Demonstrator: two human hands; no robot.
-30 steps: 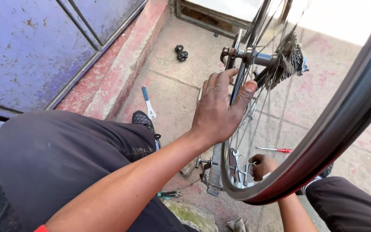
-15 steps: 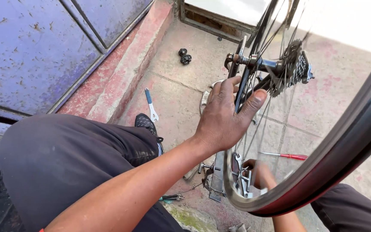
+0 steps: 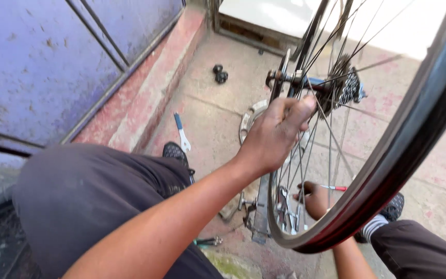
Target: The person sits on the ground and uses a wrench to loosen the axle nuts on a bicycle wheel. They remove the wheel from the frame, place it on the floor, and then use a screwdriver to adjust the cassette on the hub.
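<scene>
While the left hand (image 3: pixel 272 137) has shifted from the frame to pinch the spokes (image 3: pixel 316 129) near the hub (image 3: pixel 305 80), the wheel (image 3: pixel 388 155) stands upright over the concrete floor (image 3: pixel 207 119). Low behind the spokes, the right hand (image 3: pixel 315 199) stays closed on a red-handled tool (image 3: pixel 336 188), suggesting spoke work continues.

Upright spoked bicycle wheel (image 3: pixel 388 155), black tyre, sprocket cluster (image 3: pixel 348 90) at hub.

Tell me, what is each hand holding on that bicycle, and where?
The left hand grips the bicycle wheel by its spokes near the hub. The right hand, behind the spokes, cannot be told.
</scene>
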